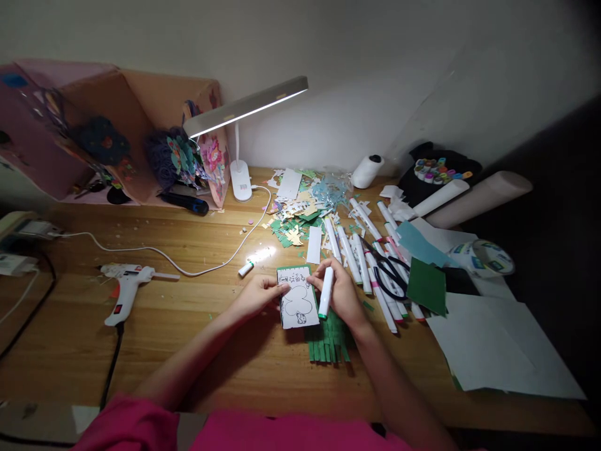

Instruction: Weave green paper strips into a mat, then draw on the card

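Observation:
Between both hands is a small white card with black line drawings, a cloud-like outline and a green strip along its top edge. My left hand pinches its left edge between thumb and fingers. A white marker with a green end is held in my right hand, whose thumb also touches the card's right edge. Beneath that hand lies a piece of woven green paper strips. A small white cap with a green end rests on the table, left of the card.
Several markers, black-handled scissors and a green square lie to the right. Paper scraps are heaped under the lamp. A glue gun with its cord lies left, near a white cable.

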Motion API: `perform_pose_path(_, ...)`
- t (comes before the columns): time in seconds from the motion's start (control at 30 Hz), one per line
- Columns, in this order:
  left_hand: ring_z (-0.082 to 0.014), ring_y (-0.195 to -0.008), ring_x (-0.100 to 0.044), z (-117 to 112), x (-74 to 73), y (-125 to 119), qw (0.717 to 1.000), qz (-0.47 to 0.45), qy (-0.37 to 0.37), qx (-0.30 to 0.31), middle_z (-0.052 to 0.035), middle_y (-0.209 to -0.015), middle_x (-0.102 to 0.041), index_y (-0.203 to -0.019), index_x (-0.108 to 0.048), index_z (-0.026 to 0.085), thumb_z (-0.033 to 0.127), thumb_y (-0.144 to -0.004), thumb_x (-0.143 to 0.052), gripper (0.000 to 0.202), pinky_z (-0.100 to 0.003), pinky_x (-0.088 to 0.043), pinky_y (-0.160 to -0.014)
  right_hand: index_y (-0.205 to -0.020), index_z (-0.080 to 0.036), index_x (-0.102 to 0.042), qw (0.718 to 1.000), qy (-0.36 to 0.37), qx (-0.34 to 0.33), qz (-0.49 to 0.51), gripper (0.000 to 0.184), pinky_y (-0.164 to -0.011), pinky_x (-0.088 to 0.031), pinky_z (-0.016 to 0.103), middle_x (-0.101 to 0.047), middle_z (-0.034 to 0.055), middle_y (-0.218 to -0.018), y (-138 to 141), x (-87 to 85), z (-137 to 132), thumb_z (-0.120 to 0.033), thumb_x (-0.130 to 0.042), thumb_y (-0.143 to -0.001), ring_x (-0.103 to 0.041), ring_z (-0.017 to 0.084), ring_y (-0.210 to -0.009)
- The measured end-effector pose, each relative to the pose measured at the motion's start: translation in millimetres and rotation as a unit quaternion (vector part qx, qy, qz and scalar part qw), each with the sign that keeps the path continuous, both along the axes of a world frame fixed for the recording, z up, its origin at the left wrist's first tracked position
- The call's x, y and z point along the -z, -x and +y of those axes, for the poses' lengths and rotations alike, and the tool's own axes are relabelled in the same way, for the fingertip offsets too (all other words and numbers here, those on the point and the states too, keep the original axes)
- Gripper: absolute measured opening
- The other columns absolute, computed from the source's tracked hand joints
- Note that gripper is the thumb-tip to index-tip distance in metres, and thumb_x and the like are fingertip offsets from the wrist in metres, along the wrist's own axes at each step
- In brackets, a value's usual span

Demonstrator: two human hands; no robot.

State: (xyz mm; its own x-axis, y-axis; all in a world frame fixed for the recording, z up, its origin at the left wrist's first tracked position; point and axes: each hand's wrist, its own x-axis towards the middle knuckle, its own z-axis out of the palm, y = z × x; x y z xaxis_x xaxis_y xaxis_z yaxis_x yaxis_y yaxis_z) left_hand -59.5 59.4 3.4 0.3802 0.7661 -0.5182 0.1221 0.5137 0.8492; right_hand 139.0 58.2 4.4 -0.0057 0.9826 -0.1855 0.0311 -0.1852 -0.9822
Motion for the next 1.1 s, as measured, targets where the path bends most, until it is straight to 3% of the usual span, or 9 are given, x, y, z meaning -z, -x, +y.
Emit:
perform_pose_path(0.27,-0.0129,-0.047,-0.057,-0.1,-0.8,0.5,0.999,0.018,-0.035,0.026,-0.0053,-0.058,-0.064,-0.068,-0.064,0.012,0.063,-0.068,-0.068,0.052,-0.020,-0.039,-0.041,-0.075,-0.022,-0.046,1.000,0.005,0.004,0.003,0.042,-0.051,-0.042,0.023,-0.054,-0.0054,-0.065,1.5,-1.6,0.9,-0.044,-0.078,-0.061,-0.050,0.011,-0.056)
perform_pose_path(0.4,-0.0150,-0.052,-0.060,0.1,-1.0,-0.3,0.993,0.056,-0.103,0.027,-0.0054,-0.060,-0.065,-0.070,-0.065,0.012,0.055,-0.079,-0.061,0.044,-0.022,-0.045,-0.045,-0.075,-0.022,-0.045,1.000,0.005,0.010,0.002,0.043,-0.050,-0.042,0.023,-0.053,-0.0053,-0.065,2.2,1.3,1.1,-0.046,-0.078,-0.060,-0.050,0.011,-0.055)
perform_pose_path(0.47,-0.0180,-0.063,-0.064,-1.7,-1.7,-0.8,0.982,0.093,-0.161,0.008,-0.0069,-0.071,-0.067,-0.080,-0.066,0.012,0.046,-0.085,-0.057,0.035,-0.026,-0.050,-0.053,-0.075,-0.022,-0.045,1.000,0.003,0.017,0.000,0.044,-0.049,-0.041,0.022,-0.052,-0.0051,-0.067,2.3,4.8,1.1,-0.048,-0.077,-0.061,-0.050,0.011,-0.055)
perform_pose_path(0.53,-0.0213,-0.081,-0.065,-5.8,-2.8,-2.2,0.961,0.145,-0.234,-0.027,-0.0101,-0.091,-0.068,-0.100,-0.062,0.013,0.034,-0.089,-0.053,0.026,-0.033,-0.053,-0.069,-0.076,-0.022,-0.044,1.000,0.002,0.023,-0.005,0.045,-0.048,-0.040,0.022,-0.052,-0.0050,-0.068,2.1,8.7,1.0,-0.050,-0.077,-0.061,-0.050,0.011,-0.055)
perform_pose_path(0.6,-0.0242,-0.100,-0.059,-12.7,-3.4,-5.3,0.928,0.202,-0.308,-0.056,-0.0138,-0.110,-0.061,-0.117,-0.053,0.014,0.026,-0.090,-0.051,0.030,-0.041,-0.049,-0.086,-0.076,-0.022,-0.044,1.000,0.000,0.022,-0.013,0.045,-0.048,-0.041,0.023,-0.051,-0.0047,-0.067,1.6,12.1,0.8,-0.050,-0.076,-0.062,-0.050,0.011,-0.055)
perform_pose_path(0.67,-0.0267,-0.112,-0.053,-21.5,-2.1,-10.9,0.892,0.249,-0.373,-0.055,-0.0158,-0.119,-0.055,-0.123,-0.049,0.015,0.023,-0.090,-0.051,0.034,-0.045,-0.043,-0.094,-0.076,-0.022,-0.045,0.999,-0.003,0.017,-0.028,0.044,-0.050,-0.042,0.024,-0.052,-0.0041,-0.066,1.0,14.3,0.5,-0.050,-0.076,-0.063,-0.050,0.012,-0.055)
perform_pose_path(0.87,-0.0288,-0.119,-0.052,-45.1,13.2,-30.7,0.803,0.332,-0.493,0.047,-0.0180,-0.129,-0.053,-0.127,-0.049,0.015,0.019,-0.095,-0.039,0.034,-0.047,-0.044,-0.096,-0.075,-0.022,-0.047,0.996,-0.010,-0.003,-0.083,0.039,-0.050,-0.040,0.025,-0.054,-0.0027,-0.063,-1.0,15.4,0.4,-0.049,-0.074,-0.066,-0.050,0.014,-0.056)
perform_pose_path(1.1,-0.0317,-0.129,-0.044,-50.8,23.0,-34.8,0.720,0.429,-0.533,0.110,-0.0259,-0.136,-0.046,-0.135,-0.040,0.002,0.020,-0.098,-0.030,0.042,-0.048,-0.041,-0.102,-0.074,-0.023,-0.046,0.992,-0.019,-0.004,-0.125,0.039,-0.050,-0.040,0.026,-0.056,-0.0019,-0.064,0.6,13.0,-0.6,-0.053,-0.070,-0.069,-0.050,0.015,-0.056)
